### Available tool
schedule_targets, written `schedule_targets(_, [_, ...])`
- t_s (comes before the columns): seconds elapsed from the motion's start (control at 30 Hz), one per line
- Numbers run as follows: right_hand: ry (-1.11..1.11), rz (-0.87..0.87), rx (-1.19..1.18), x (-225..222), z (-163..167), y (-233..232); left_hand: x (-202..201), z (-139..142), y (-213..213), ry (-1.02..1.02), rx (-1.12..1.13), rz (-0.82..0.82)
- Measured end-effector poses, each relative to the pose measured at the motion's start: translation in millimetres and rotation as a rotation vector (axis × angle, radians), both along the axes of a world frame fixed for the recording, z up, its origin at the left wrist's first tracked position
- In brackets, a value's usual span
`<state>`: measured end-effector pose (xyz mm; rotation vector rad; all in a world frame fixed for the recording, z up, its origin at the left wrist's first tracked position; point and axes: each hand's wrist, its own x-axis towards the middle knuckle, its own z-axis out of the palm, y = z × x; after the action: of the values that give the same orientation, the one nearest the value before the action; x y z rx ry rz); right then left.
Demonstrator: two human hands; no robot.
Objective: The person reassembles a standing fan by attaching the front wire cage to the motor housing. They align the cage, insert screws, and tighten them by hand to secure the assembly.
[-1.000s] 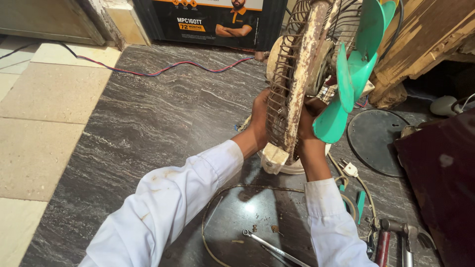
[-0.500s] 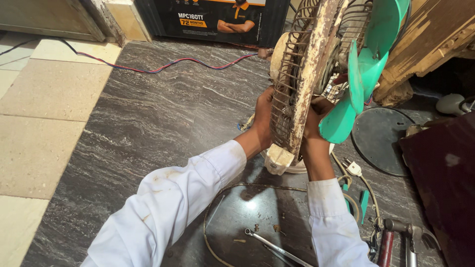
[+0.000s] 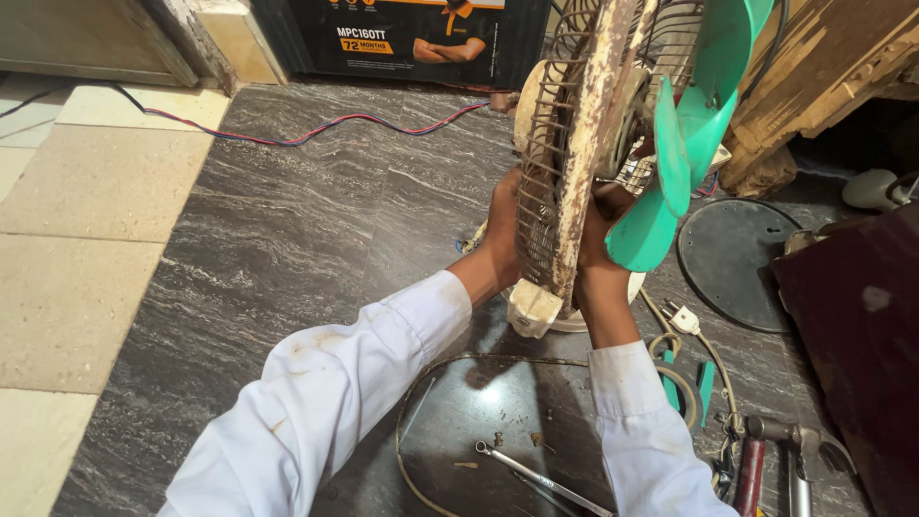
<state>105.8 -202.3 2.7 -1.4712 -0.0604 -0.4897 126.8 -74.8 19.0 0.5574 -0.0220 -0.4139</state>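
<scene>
A rusty cream fan guard [image 3: 565, 182] stands nearly on edge on the dark marble floor, with green fan blades [image 3: 684, 144] on its right side. My left hand [image 3: 503, 225] grips the back of the wire cage from the left. My right hand [image 3: 598, 244] holds the front side near the hub, partly hidden by the guard rim and a blade. Both sleeves are white and stained.
A round dark base plate [image 3: 498, 431] with a wire ring, small screws and a metal tool [image 3: 536, 474] lies below my arms. Pliers [image 3: 756, 469], a white plug with cord [image 3: 684, 321], another round disc [image 3: 732, 254], a dark box [image 3: 421, 38] and a red-blue wire [image 3: 316, 129] surround them.
The fan has tilted more upright and shifted slightly right. Both hands have kept their hold on it.
</scene>
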Motion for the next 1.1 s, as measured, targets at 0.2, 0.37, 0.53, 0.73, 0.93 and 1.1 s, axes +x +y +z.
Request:
schedule_targets(0.2, [-0.07,0.039,0.002,-7.3,8.3,3.3,0.4,-3.3,0.6,0.026,0.043,-0.033])
schedule_targets(0.37, [-0.045,-0.038,-0.18,-14.3,20.3,7.3,2.3,-6.0,0.1,-0.033,-0.053,0.01])
schedule_targets(0.53, [-0.036,-0.049,-0.086,-14.6,20.7,9.0,0.0,-1.4,-0.8,0.015,0.038,0.074])
schedule_targets(0.73, [-0.068,-0.084,-0.112,-12.4,15.7,12.1,0.6,-0.6,0.9,0.04,0.032,0.009])
schedule_targets(0.93, [-0.062,-0.03,-0.091,-15.7,14.3,8.4,5.2,-7.0,-1.4,-0.043,-0.027,0.037])
schedule_targets(1.1, [-0.115,-0.005,-0.06,-17.6,10.6,9.6,5.2,-6.7,-0.3,-0.015,-0.041,0.015])
